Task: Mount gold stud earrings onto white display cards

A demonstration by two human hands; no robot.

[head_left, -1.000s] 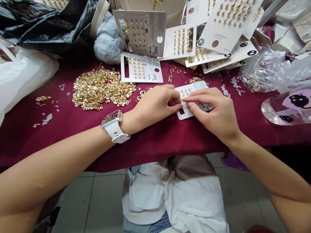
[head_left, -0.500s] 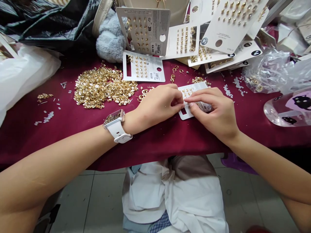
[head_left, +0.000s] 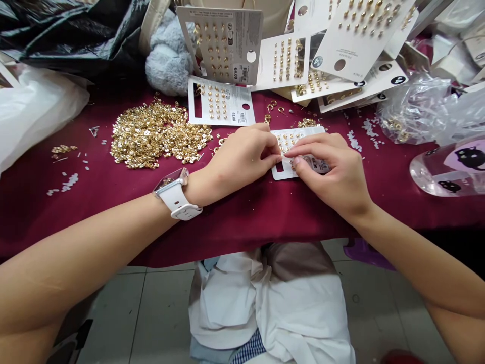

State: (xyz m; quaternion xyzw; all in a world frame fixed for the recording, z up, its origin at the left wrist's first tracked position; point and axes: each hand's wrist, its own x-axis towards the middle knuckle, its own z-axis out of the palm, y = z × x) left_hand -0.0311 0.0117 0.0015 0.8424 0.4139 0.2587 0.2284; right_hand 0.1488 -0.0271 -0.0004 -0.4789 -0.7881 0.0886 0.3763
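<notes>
A white earring card (head_left: 283, 174) with rows of small gold pieces lies on the maroon cloth between my hands, partly covered by my fingers. My left hand (head_left: 237, 159), with a white-strapped watch (head_left: 176, 196) on its wrist, is closed in a pinch at the card's left side. Anything between those fingertips is too small or hidden to make out. From the right, my right hand (head_left: 333, 177) holds the card, its thumb and fingers drawn together over the printed half and lower rows. Beyond my left hand is a large heap of gold earring backs (head_left: 151, 134).
Another earring card (head_left: 238, 96) lies past the heap, and several more cards (head_left: 333, 53) lean at the back. Clear plastic bags (head_left: 409, 108) and a cat-patterned clear container (head_left: 428, 169) stand right. Small white bits (head_left: 70, 182) and gold hooks (head_left: 273, 105) are scattered about.
The card has turned slightly and sits a little farther left in view. My left fingertips have drawn slightly away from my right ones. The whole view has shifted a little.
</notes>
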